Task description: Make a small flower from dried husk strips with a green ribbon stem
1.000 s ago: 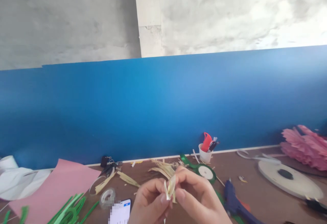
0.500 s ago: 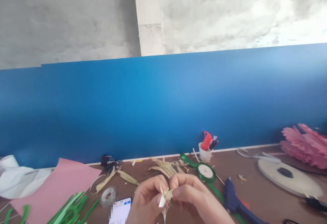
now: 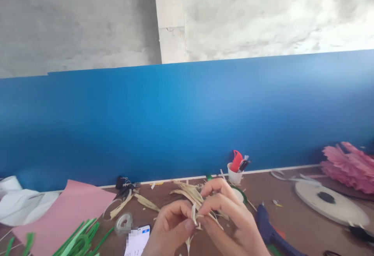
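Observation:
Low in the middle of the view, my left hand and my right hand meet over a brown table. Both pinch a small folded piece of pale straw-coloured leaf strip between thumb and fingertips. The right hand's upper fingers are raised and slightly spread above the pinch. A thin tail of the strip hangs below the left thumb. Loose dried leaf strips lie on the table just behind my hands.
A phone, a clear tape roll, green strips and pink paper lie left. A green ribbon spool, white cup with tools, blue glue gun, white disc and pink paper flower sit right. A blue partition backs the table.
My right hand has lifted its fingers and shifted up and slightly right, now hiding most of the green spool. The folded strip has been turned between the fingertips.

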A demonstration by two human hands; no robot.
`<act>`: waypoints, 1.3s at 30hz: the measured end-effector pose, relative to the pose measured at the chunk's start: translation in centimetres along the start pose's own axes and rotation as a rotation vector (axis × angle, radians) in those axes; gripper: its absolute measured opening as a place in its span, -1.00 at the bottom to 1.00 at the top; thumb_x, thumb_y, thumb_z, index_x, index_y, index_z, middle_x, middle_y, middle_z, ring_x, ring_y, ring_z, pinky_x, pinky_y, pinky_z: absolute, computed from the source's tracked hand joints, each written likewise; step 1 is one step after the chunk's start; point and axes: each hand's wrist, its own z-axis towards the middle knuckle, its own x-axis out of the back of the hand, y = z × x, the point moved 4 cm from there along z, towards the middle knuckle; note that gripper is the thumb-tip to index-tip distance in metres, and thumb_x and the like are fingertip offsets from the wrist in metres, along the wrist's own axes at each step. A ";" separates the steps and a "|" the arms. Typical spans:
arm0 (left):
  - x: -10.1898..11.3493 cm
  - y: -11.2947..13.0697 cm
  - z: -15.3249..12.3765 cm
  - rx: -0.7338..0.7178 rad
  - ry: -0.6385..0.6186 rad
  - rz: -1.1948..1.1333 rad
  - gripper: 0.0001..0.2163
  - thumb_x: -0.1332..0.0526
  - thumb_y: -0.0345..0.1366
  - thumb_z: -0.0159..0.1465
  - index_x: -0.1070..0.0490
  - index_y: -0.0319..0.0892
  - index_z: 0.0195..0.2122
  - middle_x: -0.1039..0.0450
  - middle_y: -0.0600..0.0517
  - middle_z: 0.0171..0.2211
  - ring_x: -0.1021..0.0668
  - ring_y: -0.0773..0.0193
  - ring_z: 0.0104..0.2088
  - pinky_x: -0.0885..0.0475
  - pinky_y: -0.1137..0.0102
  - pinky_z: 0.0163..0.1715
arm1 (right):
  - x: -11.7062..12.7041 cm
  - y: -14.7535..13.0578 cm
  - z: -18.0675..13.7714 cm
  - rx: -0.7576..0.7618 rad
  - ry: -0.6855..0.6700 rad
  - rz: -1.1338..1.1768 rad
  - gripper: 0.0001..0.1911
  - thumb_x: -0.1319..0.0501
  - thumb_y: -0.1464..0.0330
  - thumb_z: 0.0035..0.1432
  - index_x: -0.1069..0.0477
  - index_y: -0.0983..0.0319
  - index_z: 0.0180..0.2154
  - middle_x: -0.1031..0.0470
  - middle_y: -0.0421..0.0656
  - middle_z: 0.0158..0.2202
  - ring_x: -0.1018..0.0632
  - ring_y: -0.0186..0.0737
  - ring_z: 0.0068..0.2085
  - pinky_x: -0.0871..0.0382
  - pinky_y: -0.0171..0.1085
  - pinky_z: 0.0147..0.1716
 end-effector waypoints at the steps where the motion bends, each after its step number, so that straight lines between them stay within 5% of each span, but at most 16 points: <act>1: 0.0 0.0 0.0 0.003 0.002 -0.003 -0.79 -0.47 -0.20 -0.06 -0.52 -0.22 -0.57 -0.33 0.12 -0.58 -0.29 0.45 -0.55 -0.13 0.52 -0.50 | 0.0 0.0 0.0 0.028 -0.009 -0.024 -0.81 -0.16 0.59 0.07 -0.37 0.17 -0.38 -0.31 -0.18 -0.27 -0.46 -0.31 -0.36 -0.40 -0.33 -0.39; 16: 0.3 -0.4 -0.1 0.027 0.090 -0.055 -0.76 -0.50 -0.19 -0.11 -0.49 -0.20 -0.59 -0.40 0.09 -0.53 -0.37 0.37 -0.46 -0.21 0.47 -0.39 | -0.2 -0.1 -0.1 -0.017 -0.074 -0.018 -0.69 -0.15 0.62 0.05 -0.35 0.13 -0.22 -0.28 -0.15 -0.15 -0.49 -0.30 -0.27 -0.44 -0.34 -0.31; 24: 0.0 -0.1 0.2 -0.014 -0.003 -0.076 -0.83 -0.49 -0.26 -0.08 -0.53 -0.17 -0.62 -0.35 0.12 -0.58 -0.37 0.40 -0.50 -0.21 0.48 -0.45 | 0.2 -0.3 -0.1 -0.018 -0.129 -0.110 -0.72 -0.11 0.63 0.02 -0.42 0.14 -0.37 -0.32 -0.14 -0.14 -0.49 -0.27 -0.26 -0.39 -0.29 -0.33; 32: 0.3 0.3 -0.2 -0.053 -0.014 0.057 -0.89 -0.48 -0.27 -0.07 -0.59 -0.12 -0.60 -0.41 0.09 -0.58 -0.40 0.38 -0.51 -0.24 0.45 -0.45 | 0.0 0.3 -0.3 -0.065 -0.240 -0.070 -0.70 -0.10 0.65 0.06 -0.42 0.13 -0.33 -0.29 -0.15 -0.12 -0.47 -0.26 -0.24 -0.39 -0.27 -0.30; 39: 0.4 0.7 -0.2 -0.136 -0.001 0.168 -0.88 -0.46 -0.23 -0.03 -0.59 -0.12 -0.58 -0.41 0.08 -0.58 -0.41 0.37 -0.50 -0.24 0.45 -0.43 | -0.1 0.1 -0.2 0.050 -0.169 -0.045 -0.72 -0.08 0.62 0.09 -0.42 0.15 -0.34 -0.30 -0.14 -0.17 -0.47 -0.29 -0.27 -0.38 -0.31 -0.33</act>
